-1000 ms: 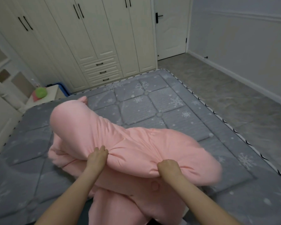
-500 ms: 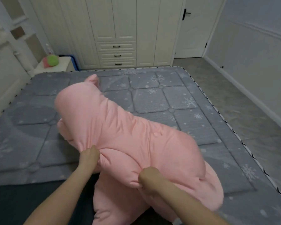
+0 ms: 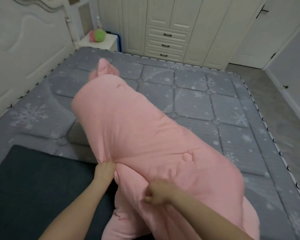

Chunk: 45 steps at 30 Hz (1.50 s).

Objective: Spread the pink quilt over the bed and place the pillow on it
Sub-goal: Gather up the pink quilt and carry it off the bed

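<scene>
I see my left hand [image 3: 105, 171] and right hand [image 3: 157, 192] both clamped on the bunched quilt [image 3: 145, 144], held over the bed [image 3: 206, 104].

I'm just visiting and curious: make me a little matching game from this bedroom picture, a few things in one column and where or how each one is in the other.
Things:
1. pink quilt
2. green ball
3. left hand
4. wardrobe drawers

Places or states:
A. on the white bedside table
B. bunched up in a roll on the grey mattress
C. below the tall cream doors
D. pinching a fold of fabric at the roll's near left edge

Pairs: 1-B, 2-A, 3-D, 4-C
</scene>
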Motion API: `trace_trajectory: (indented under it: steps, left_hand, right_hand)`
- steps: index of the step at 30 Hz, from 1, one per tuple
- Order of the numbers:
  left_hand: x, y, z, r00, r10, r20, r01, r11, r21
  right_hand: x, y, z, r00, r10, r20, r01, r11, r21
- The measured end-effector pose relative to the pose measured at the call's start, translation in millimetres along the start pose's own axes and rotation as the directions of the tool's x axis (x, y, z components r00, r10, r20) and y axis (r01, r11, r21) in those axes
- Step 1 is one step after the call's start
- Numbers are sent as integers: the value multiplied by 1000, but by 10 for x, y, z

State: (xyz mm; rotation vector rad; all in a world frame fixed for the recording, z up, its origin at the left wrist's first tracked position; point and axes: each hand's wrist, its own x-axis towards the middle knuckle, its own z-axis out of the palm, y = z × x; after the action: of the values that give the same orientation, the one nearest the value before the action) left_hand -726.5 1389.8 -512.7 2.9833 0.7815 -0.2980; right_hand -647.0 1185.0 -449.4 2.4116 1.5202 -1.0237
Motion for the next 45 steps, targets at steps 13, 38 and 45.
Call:
trace_trajectory:
  steps: [13,38,45]
  left_hand:
    - [232,-195,727,1000,6,-2,-6,983,-181]
    - [559,672,-156,446,-655,611,607,-280,-744]
    - [851,588,118,371,-640,673,711,-270,-649]
  right_hand:
    - [881,1039,-929,832,486,-268,-471,874,122]
    - [918,1073,-604,944,271,-188,-262,963,69]
    - [993,1450,-824,987,148,-66,-137,981,140]
